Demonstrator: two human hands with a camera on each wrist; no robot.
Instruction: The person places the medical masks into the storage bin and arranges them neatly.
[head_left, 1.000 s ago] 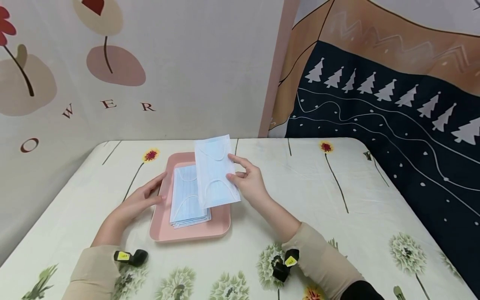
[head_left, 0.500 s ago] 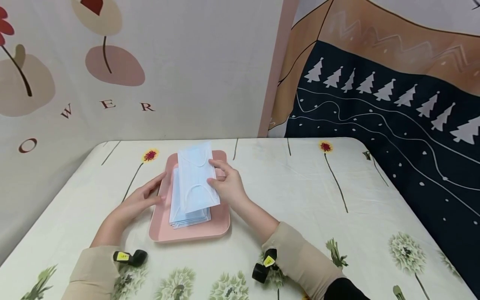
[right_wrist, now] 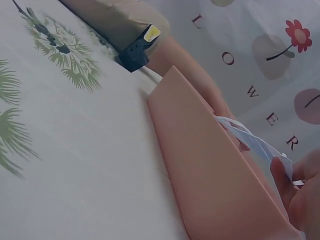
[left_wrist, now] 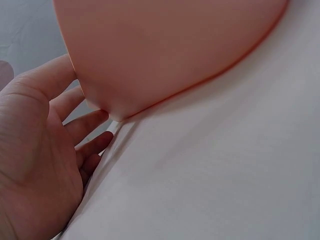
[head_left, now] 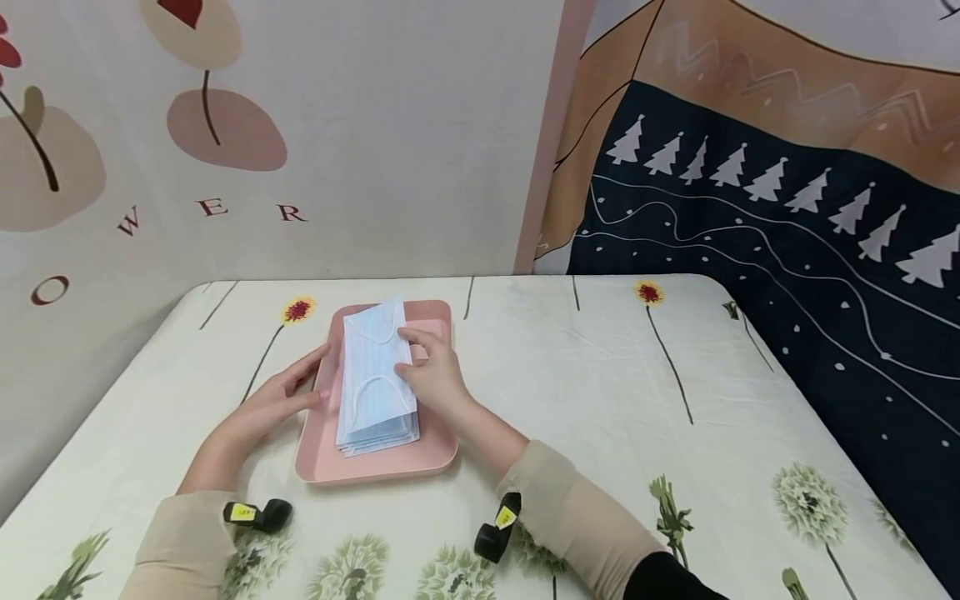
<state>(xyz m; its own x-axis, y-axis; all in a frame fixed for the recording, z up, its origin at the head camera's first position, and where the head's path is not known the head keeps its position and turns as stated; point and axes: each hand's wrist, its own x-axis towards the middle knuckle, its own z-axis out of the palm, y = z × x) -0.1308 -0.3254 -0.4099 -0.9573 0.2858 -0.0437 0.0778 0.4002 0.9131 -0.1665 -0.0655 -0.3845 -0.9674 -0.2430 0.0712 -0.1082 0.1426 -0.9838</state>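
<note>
A pale blue face mask point(head_left: 372, 367) with white ear loops is pinched along its right edge between the thumb and fingers of my right hand point(head_left: 433, 372). It lies over a stack of folded masks point(head_left: 384, 435) in a shallow pink tray point(head_left: 322, 462), covering most of them. In the right wrist view, the held mask point(right_wrist: 257, 145) shows above the tray wall. My left hand point(head_left: 273, 398) is at the tray's left side, its fingertips touching the edge. Up close in the left wrist view, the fingers of the left hand point(left_wrist: 55, 130) extend loosely against the tray's side.
The table point(head_left: 570, 375) has a white cloth printed with flowers and dandelions. Behind it hangs a pale printed curtain point(head_left: 405, 150), with a dark tree-patterned cloth point(head_left: 750, 225) to the right. Each sleeve carries a small black wrist camera point(head_left: 497, 529).
My right hand has moved left and slightly down, carrying the mask from the tray's right side onto the stack. The left hand stays at the tray's left edge.
</note>
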